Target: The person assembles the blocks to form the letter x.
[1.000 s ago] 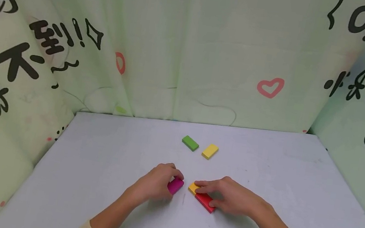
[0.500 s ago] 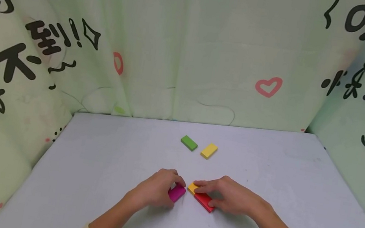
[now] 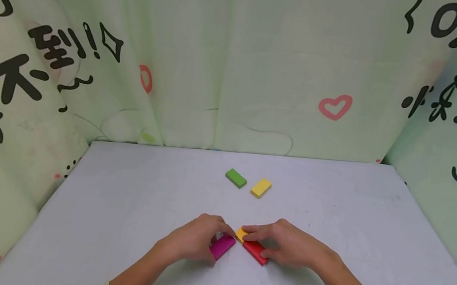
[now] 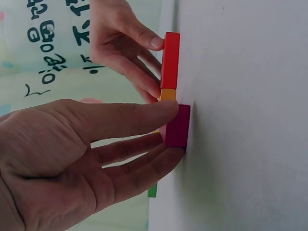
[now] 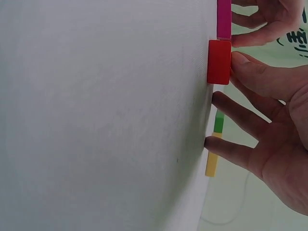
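Observation:
My left hand pinches a magenta block on the white table, thumb on the near end and fingertips at the far end. Its far corner sits right by the left end of an orange block. The orange block and a red block lie end to end in one slanted row. My right hand holds this row, its thumb on the red block and forefinger over the orange one. In the right wrist view the other fingers spread, their tips at the tabletop. The left hand partly covers the orange block in the left wrist view.
Farther back on the white table lie a green block and a yellow block, slightly apart. A pale green curtain with black lettering hangs behind the table and along both sides.
My left hand has slid the magenta block right and toward me, up close to the orange block. The right hand and its two blocks stay in place.

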`<action>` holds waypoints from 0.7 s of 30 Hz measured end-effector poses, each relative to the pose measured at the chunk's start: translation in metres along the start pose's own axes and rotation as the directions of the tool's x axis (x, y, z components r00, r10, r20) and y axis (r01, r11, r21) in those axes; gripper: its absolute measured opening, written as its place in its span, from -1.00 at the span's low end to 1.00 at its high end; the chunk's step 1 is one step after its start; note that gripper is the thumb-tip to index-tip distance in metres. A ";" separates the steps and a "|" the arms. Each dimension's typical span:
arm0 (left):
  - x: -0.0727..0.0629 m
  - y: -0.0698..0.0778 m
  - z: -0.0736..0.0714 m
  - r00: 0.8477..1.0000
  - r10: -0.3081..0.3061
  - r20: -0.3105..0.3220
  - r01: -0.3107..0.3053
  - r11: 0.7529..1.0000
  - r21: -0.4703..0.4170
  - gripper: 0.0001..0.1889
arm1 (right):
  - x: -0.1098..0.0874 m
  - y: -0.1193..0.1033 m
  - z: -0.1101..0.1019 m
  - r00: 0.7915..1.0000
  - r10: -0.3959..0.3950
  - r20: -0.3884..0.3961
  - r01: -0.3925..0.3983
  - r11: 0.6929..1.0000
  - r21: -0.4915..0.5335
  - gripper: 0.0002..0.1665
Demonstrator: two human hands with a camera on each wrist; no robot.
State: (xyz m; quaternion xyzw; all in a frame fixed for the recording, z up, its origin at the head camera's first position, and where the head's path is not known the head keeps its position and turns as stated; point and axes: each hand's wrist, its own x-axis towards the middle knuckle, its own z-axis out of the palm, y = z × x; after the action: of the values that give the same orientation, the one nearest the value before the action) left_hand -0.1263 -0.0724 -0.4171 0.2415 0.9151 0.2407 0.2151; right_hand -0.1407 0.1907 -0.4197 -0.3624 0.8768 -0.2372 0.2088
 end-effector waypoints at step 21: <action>0.001 -0.003 0.005 0.998 0.066 -0.005 -0.066 0.996 -0.056 -0.50 | 0.000 0.001 0.001 1.000 -0.001 -0.005 0.001 1.000 0.005 -0.40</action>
State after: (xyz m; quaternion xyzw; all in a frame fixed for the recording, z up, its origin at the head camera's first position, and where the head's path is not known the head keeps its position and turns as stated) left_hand -0.1259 -0.0721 -0.4227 0.2650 0.8998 0.2738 0.2126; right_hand -0.1405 0.1911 -0.4209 -0.3616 0.8766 -0.2405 0.2073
